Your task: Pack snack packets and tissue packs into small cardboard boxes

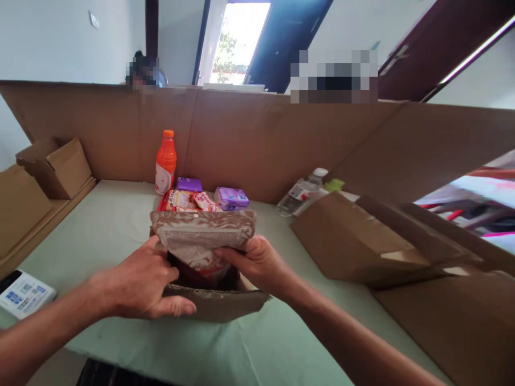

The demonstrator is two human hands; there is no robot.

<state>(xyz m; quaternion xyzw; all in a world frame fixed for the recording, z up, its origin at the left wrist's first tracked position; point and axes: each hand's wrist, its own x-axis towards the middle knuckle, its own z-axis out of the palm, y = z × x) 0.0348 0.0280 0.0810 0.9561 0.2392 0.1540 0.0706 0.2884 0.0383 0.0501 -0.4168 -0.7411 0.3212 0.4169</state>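
A small open cardboard box (217, 306) sits on the green tablecloth in front of me. At its left front corner is my left hand (140, 281), its fingers bent over the opening and its thumb along the front wall. My right hand (261, 265) pinches the right side of a brown-and-white patterned packet (201, 238) with a pale panel of small print. The packet is tilted over the box, and its lower end goes down into the dark opening. Whatever else lies inside the box is hidden.
Behind the box lie red snack packets (183, 200) and purple tissue packs (232, 198), beside an upright orange bottle (166, 163). A clear bottle (300, 193) leans at right by larger cardboard boxes (354, 236). A cardboard wall (241, 142) closes the back. A white printed device (27, 294) is left.
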